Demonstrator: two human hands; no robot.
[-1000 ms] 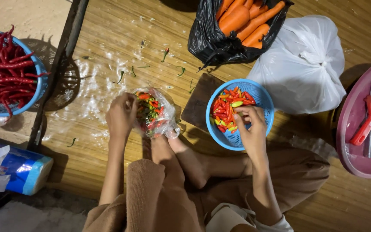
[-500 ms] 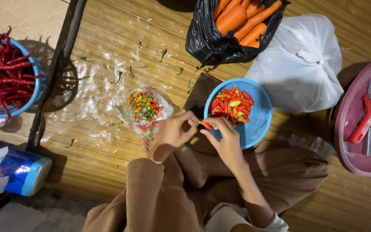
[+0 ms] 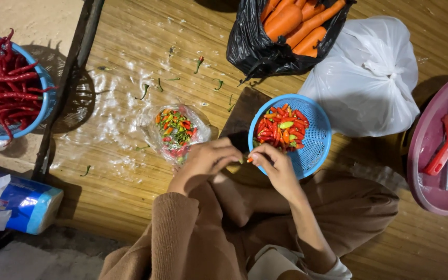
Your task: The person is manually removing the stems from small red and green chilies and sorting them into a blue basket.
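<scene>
Down on the wooden floor (image 3: pixel 130 46), I saw both hands meet just in front of the knees. The left hand (image 3: pixel 203 163) and the right hand (image 3: pixel 276 166) were close together, fingertips nearly touching. Their fingers were pinched shut on one small chilli (image 3: pixel 248 158), held between the two hands. It was tiny, so I could not tell much more about it.

Just past the right hand sat a small blue basket (image 3: pixel 315 150) with red, orange and green chillies in it. The right hand was at its near rim. Left of that basket lay a clear bag (image 3: pixel 175 132) with more small chillies inside, just past the left hand. A dark board (image 3: pixel 242 116) poked out from under the basket.

Far from me, a black bag (image 3: pixel 255 49) held carrots (image 3: pixel 296 23). Beside it, on the right, was a tied white bag (image 3: pixel 366 78). At the right edge stood a pink tub (image 3: pixel 431 171) with a red tool (image 3: pixel 444 142) in it. At the far left, a bigger blue basket (image 3: pixel 40 111) was full of long red chillies (image 3: pixel 1 83). Near that, lower down, lay a blue pack (image 3: pixel 24 205). Little green stems (image 3: pixel 143 92) were scattered on the floor.
</scene>
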